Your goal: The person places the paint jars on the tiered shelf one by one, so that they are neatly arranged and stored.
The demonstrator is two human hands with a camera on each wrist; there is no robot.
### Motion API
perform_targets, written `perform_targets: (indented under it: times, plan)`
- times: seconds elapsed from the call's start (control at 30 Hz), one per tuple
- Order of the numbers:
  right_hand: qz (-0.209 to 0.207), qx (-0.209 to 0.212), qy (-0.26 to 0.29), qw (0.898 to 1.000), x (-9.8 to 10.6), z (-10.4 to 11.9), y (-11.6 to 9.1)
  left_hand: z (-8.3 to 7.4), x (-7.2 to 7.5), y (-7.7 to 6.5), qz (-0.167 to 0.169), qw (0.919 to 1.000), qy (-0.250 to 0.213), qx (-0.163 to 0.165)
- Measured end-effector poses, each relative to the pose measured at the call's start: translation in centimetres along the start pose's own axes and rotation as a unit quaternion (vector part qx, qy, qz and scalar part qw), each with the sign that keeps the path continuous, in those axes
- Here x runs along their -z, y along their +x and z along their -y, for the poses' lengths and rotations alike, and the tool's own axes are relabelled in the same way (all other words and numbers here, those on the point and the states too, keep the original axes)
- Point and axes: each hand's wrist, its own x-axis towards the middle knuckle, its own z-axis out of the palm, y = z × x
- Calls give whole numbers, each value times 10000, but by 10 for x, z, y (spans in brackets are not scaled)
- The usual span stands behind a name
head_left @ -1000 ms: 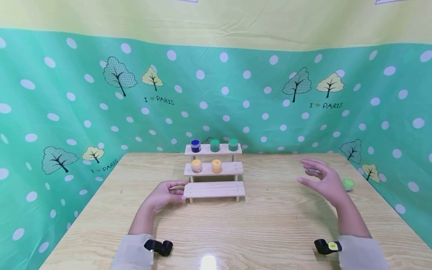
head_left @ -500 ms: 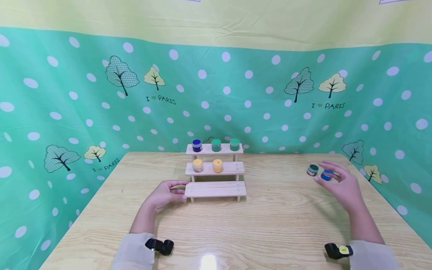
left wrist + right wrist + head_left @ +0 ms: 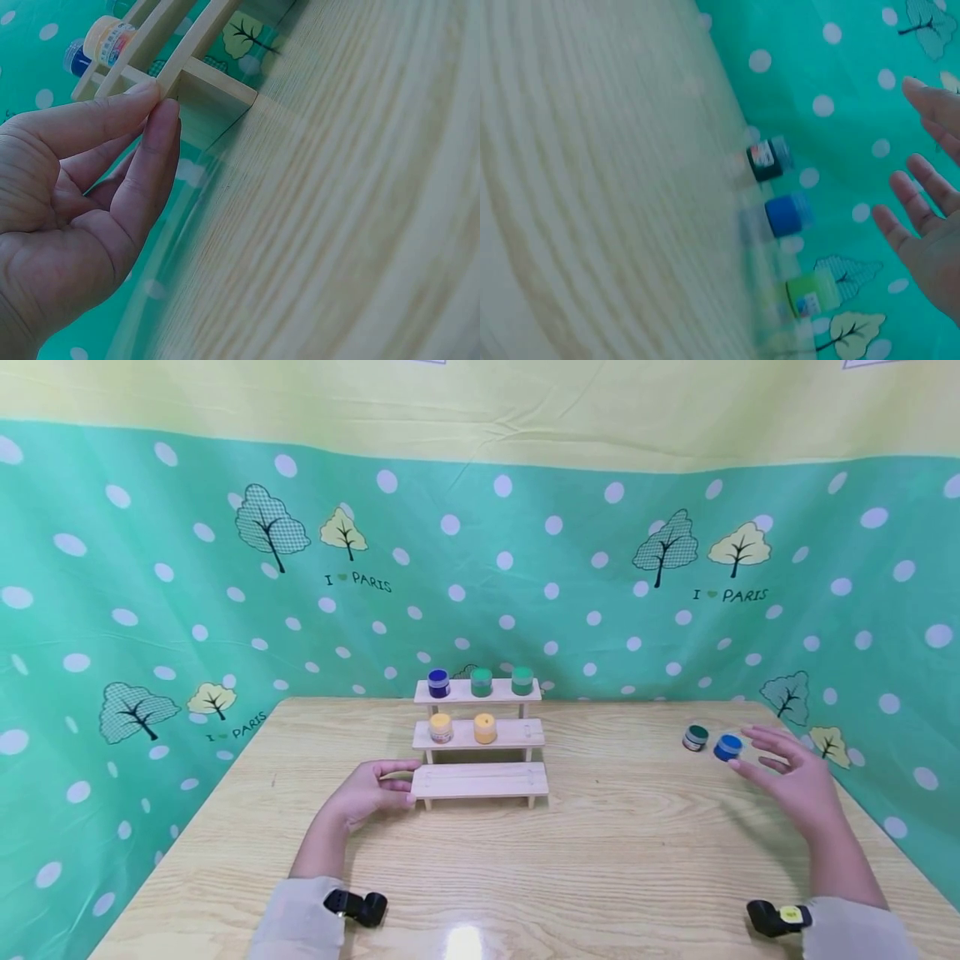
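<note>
A three-tier wooden display stand (image 3: pixel 480 781) stands on the table, its lowest shelf bare. My left hand (image 3: pixel 372 795) pinches that shelf's left end between thumb and fingers, as the left wrist view shows close up. On the top shelf sit a dark blue paint jar (image 3: pixel 438 683) and two green paint jars (image 3: pixel 481 682); the middle shelf bears two yellow-orange paint jars (image 3: pixel 485 728). My right hand (image 3: pixel 797 781), fingers spread and holding nothing, hovers beside a blue paint jar (image 3: pixel 728 747). A light green paint jar (image 3: pixel 811 293) shows only in the right wrist view, hidden by the hand from the head.
A dark green paint jar (image 3: pixel 695 737) stands just left of the blue one. Behind the wooden table (image 3: pixel 600 877) hangs a green dotted cloth (image 3: pixel 577 560) printed with trees, wrapping both sides.
My right hand has moved rightward, first uncovering the dark green and blue jars, then covering the light green one. The left hand keeps its grip on the stand.
</note>
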Motion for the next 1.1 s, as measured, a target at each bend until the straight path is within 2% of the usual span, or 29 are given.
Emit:
perform_targets:
  times: [0.33,0.6,0.9,1.1]
  plan:
    - [-120,-680,-74,9976,7,-24,-3,1,0,1,51,10000,34,-18]
    - [-500,-1490,-197,9874,8,-46,-1,2,0,1,64,10000,50,-3]
    - [-342,-1721,-337,9839,16,-66,7,1,-1,1,48,10000,-4,8]
    - [-112,-1739,-171,9845,16,-73,9,2,0,1,38,10000,-6,5]
